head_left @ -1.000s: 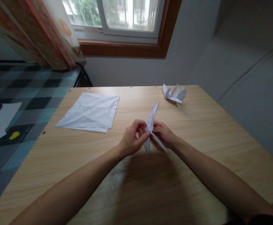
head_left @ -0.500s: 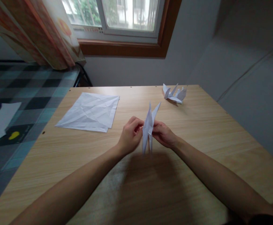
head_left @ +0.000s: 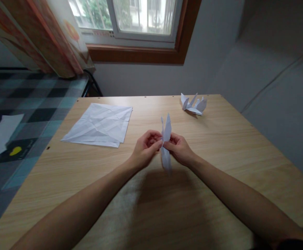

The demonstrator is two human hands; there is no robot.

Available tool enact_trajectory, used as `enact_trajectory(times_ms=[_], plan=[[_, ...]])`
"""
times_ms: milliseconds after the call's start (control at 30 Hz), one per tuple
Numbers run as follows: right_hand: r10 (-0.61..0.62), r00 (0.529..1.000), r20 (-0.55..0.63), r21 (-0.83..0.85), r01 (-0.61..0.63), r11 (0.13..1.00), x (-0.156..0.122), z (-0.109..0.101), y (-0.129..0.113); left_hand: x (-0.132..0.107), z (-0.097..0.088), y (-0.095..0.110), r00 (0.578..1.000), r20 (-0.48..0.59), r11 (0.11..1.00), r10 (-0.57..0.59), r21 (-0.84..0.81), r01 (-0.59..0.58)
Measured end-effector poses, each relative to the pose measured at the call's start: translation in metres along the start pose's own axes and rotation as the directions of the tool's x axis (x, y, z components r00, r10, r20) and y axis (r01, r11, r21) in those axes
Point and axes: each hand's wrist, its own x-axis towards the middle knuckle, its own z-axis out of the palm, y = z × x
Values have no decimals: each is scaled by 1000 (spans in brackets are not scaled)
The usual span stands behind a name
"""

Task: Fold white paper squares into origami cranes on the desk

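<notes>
Between my hands, above the middle of the wooden table point(head_left: 219, 180), a white folded-paper piece point(head_left: 167, 127) stands upright, with pointed flaps reaching up and down. My left hand point(head_left: 147, 147) pinches it from the left, thumb and fingers at its middle. From the other side my right hand point(head_left: 180, 148) grips the same spot, its thumb in front of the paper. The fingertips hide the centre folds. At the back right of the table rest finished-looking origami shapes point(head_left: 193, 106) in white paper, with raised points.
Creased square sheets of white paper point(head_left: 99, 125) lie stacked at the table's back left. Left of the table is a checked cloth surface point(head_left: 44, 100) with torn-edged paper point(head_left: 4, 133) and a dark item with a yellow mark point(head_left: 15, 150). A wall and window point(head_left: 143, 21) stand behind.
The folded paper has turned in my hands, so its flaps now look narrower and point straighter up. Both thumbs have come to the front at its middle.
</notes>
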Motion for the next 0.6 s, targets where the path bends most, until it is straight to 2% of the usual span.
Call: enact_trajectory(times_ms=[167,367,500,600], plan=[[33,999,-12,14,-33,999,0,-2,-2,-3,1,-4,994,-37,980,104,177,-96],[15,1000,-11,43,-15,999,-1,1,-6,-6,3,1,950,-32,848,310,462,-261],[-5,1000,-7,20,6,1000,0,3,-6,-7,4,5,931,10,790,365,525,-316],[-31,999,-20,12,31,999,0,2,-3,-8,4,5,933,24,787,360,529,-317]])
